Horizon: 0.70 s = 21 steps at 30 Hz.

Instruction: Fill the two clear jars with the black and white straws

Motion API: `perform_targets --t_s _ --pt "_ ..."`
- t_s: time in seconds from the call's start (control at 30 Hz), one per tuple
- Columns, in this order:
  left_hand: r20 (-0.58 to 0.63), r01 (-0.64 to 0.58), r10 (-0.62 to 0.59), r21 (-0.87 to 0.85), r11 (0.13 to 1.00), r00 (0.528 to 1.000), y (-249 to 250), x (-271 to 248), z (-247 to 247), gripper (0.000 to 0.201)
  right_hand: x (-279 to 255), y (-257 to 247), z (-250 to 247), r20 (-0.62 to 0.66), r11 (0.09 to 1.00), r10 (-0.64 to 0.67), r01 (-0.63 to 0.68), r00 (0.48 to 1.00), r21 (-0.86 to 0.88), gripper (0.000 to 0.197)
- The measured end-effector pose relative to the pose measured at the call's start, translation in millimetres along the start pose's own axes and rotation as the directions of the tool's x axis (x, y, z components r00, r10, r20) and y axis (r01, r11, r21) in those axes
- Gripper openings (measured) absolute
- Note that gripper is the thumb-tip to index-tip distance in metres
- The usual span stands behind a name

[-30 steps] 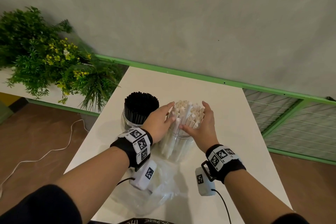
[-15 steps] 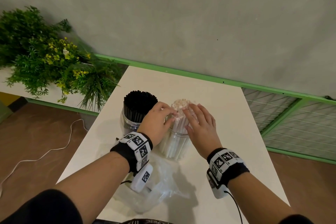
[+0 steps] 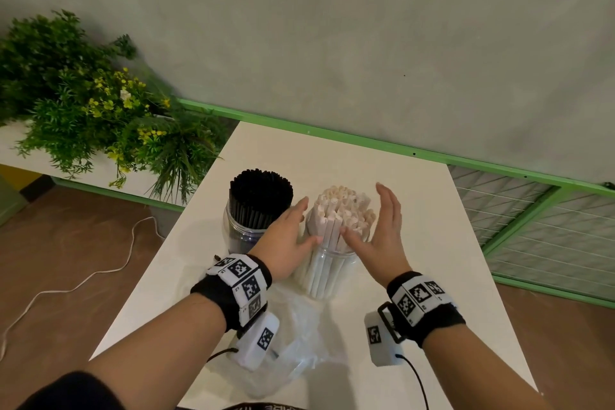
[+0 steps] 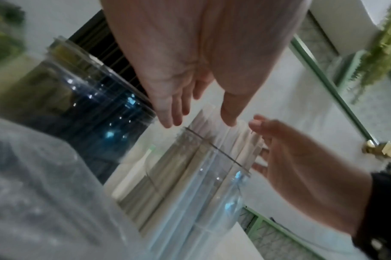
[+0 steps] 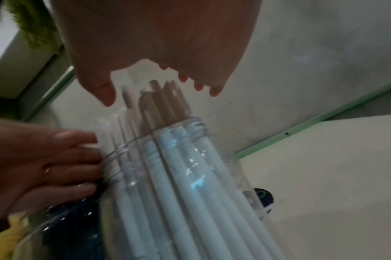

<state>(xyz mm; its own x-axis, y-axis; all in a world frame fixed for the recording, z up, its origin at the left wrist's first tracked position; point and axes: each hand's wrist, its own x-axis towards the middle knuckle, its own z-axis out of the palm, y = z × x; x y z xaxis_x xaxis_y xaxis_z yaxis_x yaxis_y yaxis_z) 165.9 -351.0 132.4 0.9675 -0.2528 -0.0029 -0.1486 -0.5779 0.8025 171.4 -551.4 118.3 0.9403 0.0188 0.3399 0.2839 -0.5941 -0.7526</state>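
Note:
Two clear jars stand on the white table [image 3: 416,210]. The left jar [image 3: 238,233] is packed with black straws [image 3: 260,196]. The right jar [image 3: 327,276] holds a full bundle of white straws [image 3: 342,213] standing upright and fanning slightly. My left hand [image 3: 294,228] and right hand [image 3: 382,225] flank the white bundle, palms facing it, fingers straight. Each thumb tip touches the straws just above the rim. The left wrist view shows the left hand [image 4: 190,84] over the white-straw jar [image 4: 201,193]. In the right wrist view the right hand [image 5: 156,58] hovers over the white straws [image 5: 159,154].
A crumpled clear plastic bag [image 3: 296,346] lies on the table in front of the jars, between my wrists. Green plants [image 3: 86,110] stand off the table's left side. A green rail [image 3: 366,140] and grey wall run behind it, with a wire mesh panel [image 3: 549,236] to the right.
Both hands had their fingers on the tops of the white straws, squeezing them together. They have now opened and drawn apart to the sides, and the bundle fans out a little.

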Motion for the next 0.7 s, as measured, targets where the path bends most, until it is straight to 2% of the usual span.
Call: perform_targets --t_s 0.1,0.23,0.3,0.4,0.47,0.53,0.6,0.7 --pt "0.134 0.141 -0.124 -0.128 0.982 0.983 1.4 2.9 2.7 0.082 1.5 9.4 -6.8 0.137 0.981 0.186 -0.191 0.973 0.022 0.121" --pt "0.193 0.248 -0.195 -0.31 0.918 0.962 16.3 17.5 5.8 0.089 7.8 17.9 0.4 0.251 0.958 0.281 -0.288 0.927 -0.007 0.131" --pt "0.197 0.269 -0.21 -0.355 0.895 0.958 24.1 27.3 9.9 0.093 10.9 18.4 9.8 0.235 0.952 0.284 -0.303 0.929 0.045 0.127" --pt "0.143 0.226 -0.182 -0.408 0.884 0.973 14.8 40.5 25.1 0.104 12.6 16.0 19.8 0.158 0.937 0.255 -0.284 0.954 0.203 0.113" --pt "0.101 0.179 -0.15 -0.419 0.89 0.983 11.0 42.3 29.8 0.102 14.4 9.7 18.3 0.125 0.91 0.244 -0.272 0.962 0.312 0.102" --pt "0.076 0.143 -0.123 -0.393 0.908 0.989 29.4 33.5 20.5 0.094 17.1 7.7 15.1 0.126 0.885 0.232 -0.263 0.965 0.384 0.096" --pt "0.116 0.161 -0.129 -0.325 0.932 0.985 34.8 28.6 16.9 0.083 15.6 10.4 14.7 0.109 0.886 0.231 -0.255 0.967 0.387 0.098" --pt "0.135 0.168 -0.134 -0.289 0.943 0.982 26.9 23.2 14.6 0.069 9.3 14.2 12.2 0.076 0.929 0.262 -0.273 0.962 0.248 0.113"
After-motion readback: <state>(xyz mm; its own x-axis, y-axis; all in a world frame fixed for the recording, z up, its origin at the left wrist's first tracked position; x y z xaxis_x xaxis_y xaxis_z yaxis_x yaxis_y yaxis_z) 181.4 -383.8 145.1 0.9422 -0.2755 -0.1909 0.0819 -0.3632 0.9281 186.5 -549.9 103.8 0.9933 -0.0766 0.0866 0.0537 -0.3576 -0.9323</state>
